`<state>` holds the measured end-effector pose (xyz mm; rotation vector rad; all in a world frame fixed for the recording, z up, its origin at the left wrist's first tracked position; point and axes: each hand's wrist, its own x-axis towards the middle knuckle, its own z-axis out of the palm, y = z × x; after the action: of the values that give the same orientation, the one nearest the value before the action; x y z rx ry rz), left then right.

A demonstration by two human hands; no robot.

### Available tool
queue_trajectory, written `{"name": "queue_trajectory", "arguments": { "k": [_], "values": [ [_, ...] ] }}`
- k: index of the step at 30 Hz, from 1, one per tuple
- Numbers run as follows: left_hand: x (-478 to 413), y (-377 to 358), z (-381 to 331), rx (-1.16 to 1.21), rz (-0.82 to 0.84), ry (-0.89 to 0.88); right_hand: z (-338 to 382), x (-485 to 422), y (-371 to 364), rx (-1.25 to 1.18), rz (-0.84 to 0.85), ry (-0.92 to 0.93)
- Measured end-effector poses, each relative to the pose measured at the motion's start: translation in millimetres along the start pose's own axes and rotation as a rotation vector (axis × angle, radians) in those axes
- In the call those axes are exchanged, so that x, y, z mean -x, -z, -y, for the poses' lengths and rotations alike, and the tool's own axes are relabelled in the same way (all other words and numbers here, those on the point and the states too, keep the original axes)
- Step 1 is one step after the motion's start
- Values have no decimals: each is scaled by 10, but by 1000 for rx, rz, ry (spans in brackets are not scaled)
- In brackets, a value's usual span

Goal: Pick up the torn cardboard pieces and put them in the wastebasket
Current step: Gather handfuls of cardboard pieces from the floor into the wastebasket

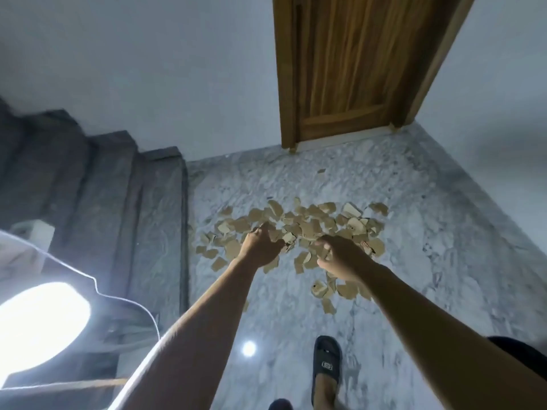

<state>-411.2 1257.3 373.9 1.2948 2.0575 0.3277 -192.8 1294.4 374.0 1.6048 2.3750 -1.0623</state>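
Note:
Several torn brown cardboard pieces [313, 223] lie scattered in a wide pile on the marble floor [429, 276]. My left hand [262, 242] reaches down into the left side of the pile with its fingers curled around some pieces. My right hand [339, 255] is at the pile's middle, fingers curled on pieces as well. A smaller cluster of pieces [334, 291] lies closer to me, under my right forearm. No wastebasket shows in this view.
Dark stone stairs [97, 184] rise on the left. A wooden door [355, 66] stands shut at the back. A bright lamp [38, 324] with a thin cable [124, 300] is at lower left. My foot in a black sandal [327, 365] is near the bottom.

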Motion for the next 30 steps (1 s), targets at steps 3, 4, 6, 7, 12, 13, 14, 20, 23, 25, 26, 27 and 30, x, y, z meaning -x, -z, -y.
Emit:
{"name": "queue_trajectory", "arguments": {
  "k": [3, 4, 6, 7, 12, 13, 14, 20, 23, 25, 26, 27, 30],
  "values": [
    [-233, 49, 256, 10, -24, 54, 86, -465, -104, 35, 72, 37],
    [-322, 48, 349, 11, -31, 72, 104, -609, -130, 50, 90, 45],
    [-486, 34, 516, 13, -34, 108, 129, -845, -192, 86, 114, 57],
    [-575, 12, 583, 10, -31, 121, 118, -945, -232, 97, 127, 56],
    [-1130, -222, 774, -46, 59, 134, -143, -1422, -482, 154, 172, -23],
    [-1261, -295, 788, -64, 87, 122, -225, -1496, -532, 152, 161, -56],
    [-1389, -384, 799, -76, 113, 107, -321, -1566, -588, 146, 146, -77],
    [-2023, -1083, 619, -103, 225, -26, -998, -1803, -941, 133, 96, -186],
    [-2322, -1607, 439, -160, 277, -121, -1439, -1863, -1092, 116, 71, -262],
    [-2516, -1955, 327, -187, 302, -156, -1750, -1912, -1217, 111, 57, -299],
    [-2621, -2134, 279, -195, 315, -167, -1920, -1953, -1299, 101, 47, -321],
    [-2739, -2325, 249, -209, 331, -181, -2085, -2000, -1389, 87, 29, -337],
    [-3072, -2976, 269, -278, 367, -253, -2640, -2208, -1818, 57, 13, -391]
  ]
}}
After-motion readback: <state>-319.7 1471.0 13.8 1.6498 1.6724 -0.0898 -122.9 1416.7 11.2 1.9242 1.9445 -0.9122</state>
